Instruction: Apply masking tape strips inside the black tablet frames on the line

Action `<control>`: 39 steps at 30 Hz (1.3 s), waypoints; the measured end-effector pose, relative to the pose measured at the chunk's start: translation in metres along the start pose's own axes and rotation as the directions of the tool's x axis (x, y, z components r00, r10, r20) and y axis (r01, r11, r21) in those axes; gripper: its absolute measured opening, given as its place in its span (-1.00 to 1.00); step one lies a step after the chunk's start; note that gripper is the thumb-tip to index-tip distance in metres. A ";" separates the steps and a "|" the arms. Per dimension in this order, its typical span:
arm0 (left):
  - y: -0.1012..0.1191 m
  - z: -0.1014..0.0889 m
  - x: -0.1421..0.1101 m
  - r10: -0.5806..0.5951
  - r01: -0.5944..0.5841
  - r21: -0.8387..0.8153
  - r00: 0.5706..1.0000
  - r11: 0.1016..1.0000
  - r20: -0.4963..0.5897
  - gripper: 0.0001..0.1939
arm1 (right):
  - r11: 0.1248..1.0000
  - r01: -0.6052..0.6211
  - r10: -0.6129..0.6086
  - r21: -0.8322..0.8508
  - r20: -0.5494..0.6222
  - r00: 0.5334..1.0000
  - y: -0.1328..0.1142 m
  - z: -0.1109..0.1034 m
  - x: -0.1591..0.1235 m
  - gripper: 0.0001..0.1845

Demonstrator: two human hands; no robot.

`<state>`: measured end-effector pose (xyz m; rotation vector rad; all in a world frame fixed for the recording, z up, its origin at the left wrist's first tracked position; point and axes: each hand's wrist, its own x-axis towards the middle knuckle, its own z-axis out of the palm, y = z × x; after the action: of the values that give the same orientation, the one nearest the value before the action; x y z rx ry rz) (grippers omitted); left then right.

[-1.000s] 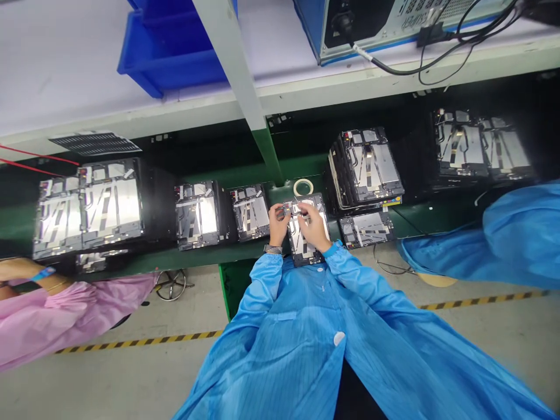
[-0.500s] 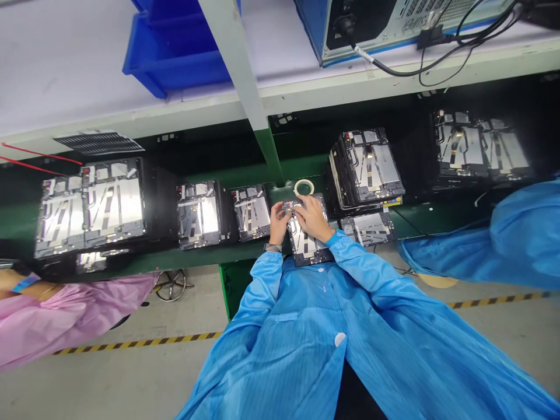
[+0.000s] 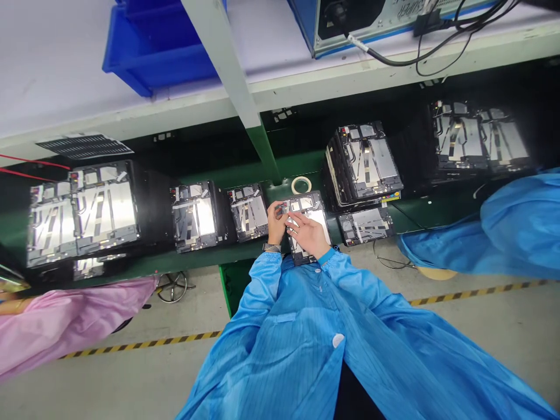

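My left hand (image 3: 276, 224) is pinching a small dark part (image 3: 284, 206) at the top edge of a panel (image 3: 318, 219), fingers closed on it. Right hand (image 3: 307, 234) lies across the panel, fingers (image 3: 294, 217) curled in beside that part; can't tell if they hold anything. Panel sits flat on the green bench (image 3: 258, 166), right under the fingers. Tape roll (image 3: 301, 185) lies just past the fingertips. Stacks of panels (image 3: 364, 163) sit on both sides, foil and strips on top. Panel in hand shows the same strips, so that much looks done. What's left on it: can't tell from here.
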<state>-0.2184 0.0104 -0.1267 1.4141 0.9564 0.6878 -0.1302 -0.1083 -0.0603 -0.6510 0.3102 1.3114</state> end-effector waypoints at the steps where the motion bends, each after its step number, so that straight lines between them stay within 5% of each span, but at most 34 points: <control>1: 0.000 0.000 0.000 0.007 -0.007 0.001 1.000 1.000 0.000 -0.61 | 1.000 -0.001 0.001 0.004 -0.006 1.000 -0.001 -0.001 0.001 -0.72; 13: 0.007 -0.004 0.000 0.039 -0.045 0.103 0.997 0.994 0.064 -0.80 | 1.000 -0.008 0.008 0.003 -0.047 0.999 -0.004 -0.001 0.008 -0.75; 39: 0.009 -0.005 -0.001 0.070 -0.081 0.133 0.994 0.988 0.084 -0.80 | 0.999 -0.024 0.026 0.030 -0.079 0.997 -0.003 -0.004 0.009 -0.75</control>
<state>-0.2220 0.0129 -0.1176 1.5931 0.9052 0.6274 -0.1245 -0.1040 -0.0678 -0.6776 0.4030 1.3043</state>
